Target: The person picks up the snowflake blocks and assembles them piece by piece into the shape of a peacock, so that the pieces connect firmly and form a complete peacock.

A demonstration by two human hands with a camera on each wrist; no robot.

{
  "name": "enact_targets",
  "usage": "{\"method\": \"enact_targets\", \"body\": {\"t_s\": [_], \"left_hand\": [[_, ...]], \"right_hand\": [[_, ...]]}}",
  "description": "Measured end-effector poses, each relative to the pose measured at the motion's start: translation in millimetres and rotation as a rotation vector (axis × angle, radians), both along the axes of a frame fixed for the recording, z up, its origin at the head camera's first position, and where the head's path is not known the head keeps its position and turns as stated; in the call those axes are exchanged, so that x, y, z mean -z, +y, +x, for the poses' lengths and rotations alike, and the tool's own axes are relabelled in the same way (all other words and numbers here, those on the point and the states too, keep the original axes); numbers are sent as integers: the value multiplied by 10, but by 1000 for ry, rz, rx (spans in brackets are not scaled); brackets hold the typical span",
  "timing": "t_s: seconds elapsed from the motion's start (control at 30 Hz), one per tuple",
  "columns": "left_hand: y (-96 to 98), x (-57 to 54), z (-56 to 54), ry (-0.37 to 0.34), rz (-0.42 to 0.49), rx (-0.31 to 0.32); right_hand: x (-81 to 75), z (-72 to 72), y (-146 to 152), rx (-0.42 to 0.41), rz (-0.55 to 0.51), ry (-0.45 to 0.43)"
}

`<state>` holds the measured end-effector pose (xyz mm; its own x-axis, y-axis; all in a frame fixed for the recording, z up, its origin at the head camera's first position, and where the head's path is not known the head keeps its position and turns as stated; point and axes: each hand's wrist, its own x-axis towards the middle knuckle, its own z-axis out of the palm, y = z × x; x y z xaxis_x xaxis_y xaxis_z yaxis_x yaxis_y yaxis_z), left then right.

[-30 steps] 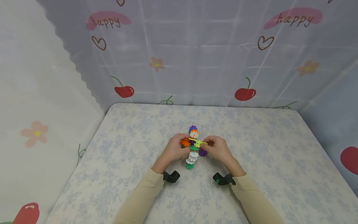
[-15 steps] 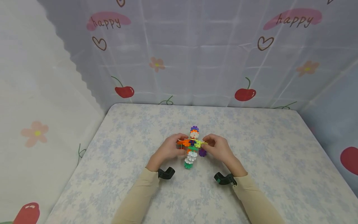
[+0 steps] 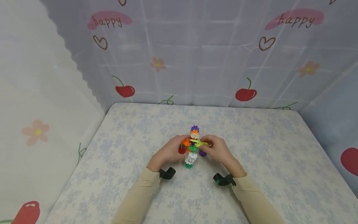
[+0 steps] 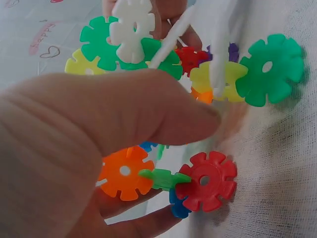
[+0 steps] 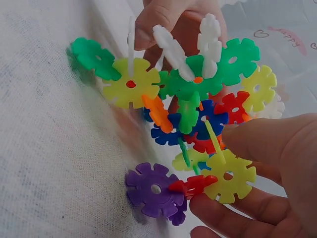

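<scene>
A model of joined, notched plastic snowflake discs (image 3: pixel 192 156) stands on the table between the hands. On its left side my left hand (image 3: pixel 169 151) curls round the orange disc (image 4: pixel 126 171); the thumb passes in front and fingers lie behind. A red disc (image 4: pixel 208 181) hangs below that orange one. Opposite, my right hand (image 3: pixel 216 148) pinches a yellow disc (image 5: pixel 230 176), thumb near its upper edge and fingers underneath. A purple disc (image 5: pixel 154 189) hangs beneath the yellow one, close to the cloth. The left index fingertip is hidden behind the thumb in the left wrist view.
A pale blue floral cloth covers the table (image 3: pixel 139 124). Printed curtains (image 3: pixel 193 62) rise behind it and at both sides. White discs and a green disc (image 3: pixel 188 166) form the model's near end. Black wrist cameras (image 3: pixel 167 173) sit on both wrists.
My left hand first loosened and drew back left, baring the orange disc, then moved in again round the model's left side. The right hand stays on the yellow disc. The model shifted slightly.
</scene>
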<state>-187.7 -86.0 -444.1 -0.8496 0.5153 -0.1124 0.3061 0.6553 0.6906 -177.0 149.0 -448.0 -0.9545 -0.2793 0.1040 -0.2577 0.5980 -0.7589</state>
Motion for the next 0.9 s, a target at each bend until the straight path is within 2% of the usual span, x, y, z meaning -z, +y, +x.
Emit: {"method": "enact_targets", "body": {"t_s": [0.2,0.33,0.47,0.6,0.77,0.9], "left_hand": [[45,9,19,50,-27,-3],[93,8,49,70,-51,-36],[129,25,73,101,-86,-74],[147,40,83,127,-96,-86],[112,25,66,102,-52,-75],[42,-5,28,52,16,-103]], "right_hand": [[8,9,-22,-34,48,44],[15,18,-58,-46,118,85],[1,38,-97,-38,143,83],[4,51,-116,-29,172,74],[-10,49,-96,-27,167,59],[-46,36,-42,-6,149,35]]}}
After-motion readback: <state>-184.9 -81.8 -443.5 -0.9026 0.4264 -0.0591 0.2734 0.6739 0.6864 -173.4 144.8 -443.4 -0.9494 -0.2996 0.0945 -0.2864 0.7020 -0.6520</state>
